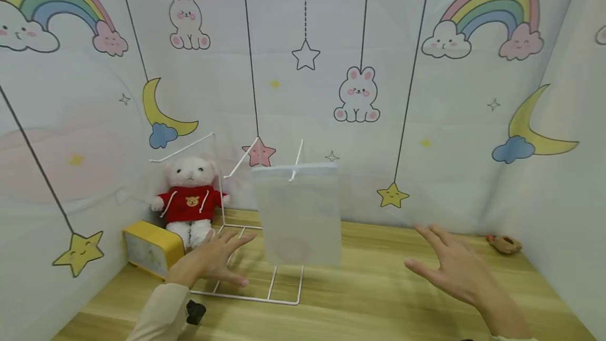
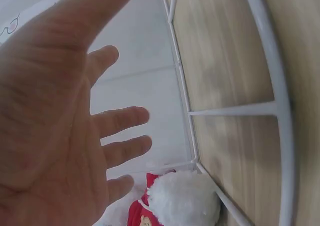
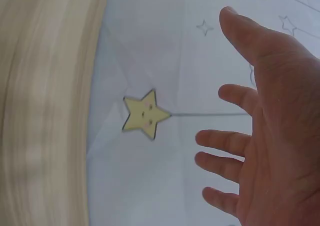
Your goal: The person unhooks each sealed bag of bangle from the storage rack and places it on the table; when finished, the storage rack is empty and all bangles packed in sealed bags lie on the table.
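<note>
A white wire rack [image 1: 258, 298] stands on the wooden table, with prongs sticking out at its top. From one prong hangs a translucent, whitish plastic bag [image 1: 303, 220], upright and flat. My left hand [image 1: 210, 259] hovers over the left part of the rack's base, fingers spread and nothing held. In the left wrist view its palm shows beside the rack's white bars [image 2: 280, 96]. On the other side, my right hand [image 1: 452, 267] is held above the table right of the bag, fingers extended and thumb apart, holding nothing.
A white plush bear [image 1: 191, 199] in a red hoodie sits behind the rack's left side. Before it stands a yellow clock-like box [image 1: 153, 246]. A small black object [image 1: 195, 312] lies near my left sleeve. A small brown ornament [image 1: 505, 244] rests at the far right, by the patterned cloth wall.
</note>
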`<state>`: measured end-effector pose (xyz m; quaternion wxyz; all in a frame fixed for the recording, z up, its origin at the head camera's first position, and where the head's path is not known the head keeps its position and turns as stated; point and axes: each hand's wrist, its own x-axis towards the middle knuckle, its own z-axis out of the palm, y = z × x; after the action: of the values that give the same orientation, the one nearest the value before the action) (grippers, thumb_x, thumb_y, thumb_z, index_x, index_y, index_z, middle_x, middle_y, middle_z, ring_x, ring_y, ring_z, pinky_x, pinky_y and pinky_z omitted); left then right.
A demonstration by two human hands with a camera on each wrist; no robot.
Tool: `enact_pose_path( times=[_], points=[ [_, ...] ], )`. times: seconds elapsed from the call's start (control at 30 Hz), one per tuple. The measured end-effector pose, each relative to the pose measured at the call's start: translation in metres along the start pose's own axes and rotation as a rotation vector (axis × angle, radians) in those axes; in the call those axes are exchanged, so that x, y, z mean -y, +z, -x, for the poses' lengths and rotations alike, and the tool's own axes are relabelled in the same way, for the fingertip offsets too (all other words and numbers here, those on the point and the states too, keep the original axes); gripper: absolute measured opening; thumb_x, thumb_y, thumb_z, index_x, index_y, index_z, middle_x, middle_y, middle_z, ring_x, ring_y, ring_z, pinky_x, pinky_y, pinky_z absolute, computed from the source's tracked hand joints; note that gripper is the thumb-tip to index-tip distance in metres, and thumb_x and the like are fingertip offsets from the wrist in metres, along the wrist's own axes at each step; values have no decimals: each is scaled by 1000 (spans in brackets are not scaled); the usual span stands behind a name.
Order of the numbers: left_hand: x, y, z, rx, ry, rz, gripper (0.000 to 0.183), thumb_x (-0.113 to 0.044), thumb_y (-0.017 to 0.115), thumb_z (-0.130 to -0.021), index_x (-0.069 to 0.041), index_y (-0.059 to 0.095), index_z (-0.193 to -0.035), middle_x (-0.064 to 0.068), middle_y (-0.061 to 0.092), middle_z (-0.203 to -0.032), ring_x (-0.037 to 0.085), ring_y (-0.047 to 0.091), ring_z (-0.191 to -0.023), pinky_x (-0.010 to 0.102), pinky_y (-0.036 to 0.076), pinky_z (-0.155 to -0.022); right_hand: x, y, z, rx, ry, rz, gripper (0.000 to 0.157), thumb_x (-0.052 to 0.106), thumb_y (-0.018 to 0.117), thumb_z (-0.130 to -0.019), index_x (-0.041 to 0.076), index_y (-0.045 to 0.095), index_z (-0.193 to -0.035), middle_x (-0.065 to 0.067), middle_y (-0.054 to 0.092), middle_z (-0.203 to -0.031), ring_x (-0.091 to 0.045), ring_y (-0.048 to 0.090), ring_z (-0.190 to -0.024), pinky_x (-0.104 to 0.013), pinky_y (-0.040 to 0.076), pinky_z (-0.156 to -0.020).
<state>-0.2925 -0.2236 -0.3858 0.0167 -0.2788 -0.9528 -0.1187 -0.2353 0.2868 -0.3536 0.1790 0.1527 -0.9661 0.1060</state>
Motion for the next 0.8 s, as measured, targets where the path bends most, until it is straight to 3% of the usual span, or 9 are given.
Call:
enact_pose_path(
  times=[0.13,0.23,0.37,0.5,0.63,0.8],
  points=[
    [-5,0,-3,43,6,60,101,-55,85,-71,-12,41,-152,30,48,-138,53,46,-126,71,29,-103,18,3,-15,11,-8,-63,74,62,57,-94,13,47,-148,-20,55,-139,-46,57,-118,-64,46,-87],
    [-7,2,-4,89,-4,78,97,-53,85,-72,-13,44,-151,30,50,-136,49,50,-122,68,39,-96,32,3,-27,24,-44,-145,65,55,57,-97,9,53,-144,-16,59,-137,-41,57,-121,-60,45,-94],
    [-9,3,-5,150,-28,117,90,-47,86,-74,-14,48,-148,27,53,-131,46,53,-119,65,44,-92,51,3,-40,42,-99,-255,52,46,59,-99,8,60,-135,-10,65,-129,-34,61,-116,-55,48,-92],
    [-10,4,-8,213,10,180,81,-41,85,-78,-11,51,-145,15,63,-112,33,60,-103,53,49,-87,67,6,-49,33,-124,-312,42,39,63,-99,12,63,-132,-5,69,-121,-27,66,-106,-49,53,-84],
    [-9,7,-10,277,59,232,75,-38,84,-80,-11,53,-142,1,64,-95,17,59,-87,36,49,-77,84,13,-56,12,-151,-348,37,33,65,-98,14,64,-131,-3,71,-116,-22,69,-98,-42,55,-78],
    [-9,10,-11,305,147,311,75,-34,85,-80,-9,53,-143,-2,59,-84,7,52,-76,25,45,-70,105,22,-67,-76,-184,-347,34,30,68,-96,14,66,-126,-2,72,-110,-18,70,-90,-38,55,-73]
  ],
)
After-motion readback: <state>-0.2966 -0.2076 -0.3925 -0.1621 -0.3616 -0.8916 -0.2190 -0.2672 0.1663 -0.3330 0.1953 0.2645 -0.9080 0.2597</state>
